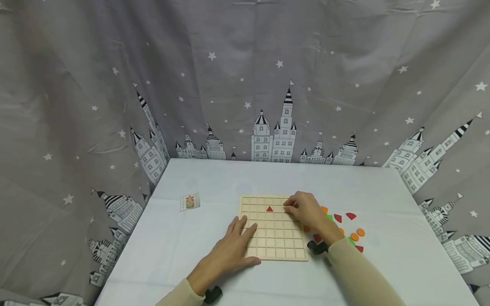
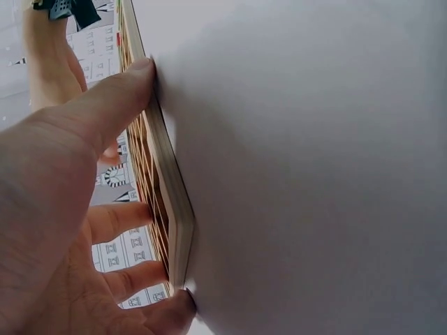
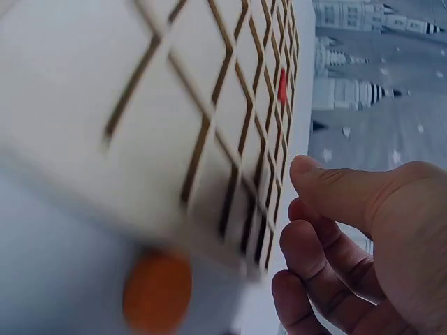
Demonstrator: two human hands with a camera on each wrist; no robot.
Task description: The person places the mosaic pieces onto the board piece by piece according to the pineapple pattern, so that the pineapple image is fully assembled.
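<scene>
A pale wooden grid board (image 1: 273,242) lies on the white table, with a red triangle piece (image 1: 269,208) in its upper part. My left hand (image 1: 231,248) rests at the board's lower left with fingers spread; in the left wrist view its thumb (image 2: 115,105) touches the board's side edge. Over the board's upper right is my right hand (image 1: 306,209), thumb and forefinger tips close together near the grid. In the right wrist view its fingers (image 3: 304,244) are bent beside the thumb; I cannot tell whether a small piece is between them.
Right of the board, partly behind the right forearm, lie several loose pieces: red quarter-rounds (image 1: 351,216), orange discs (image 1: 360,232), an orange square (image 1: 324,209) and green pieces (image 1: 351,241). A small gridded picture card (image 1: 189,202) lies at the left. A grey castle-print curtain (image 1: 229,85) surrounds the table.
</scene>
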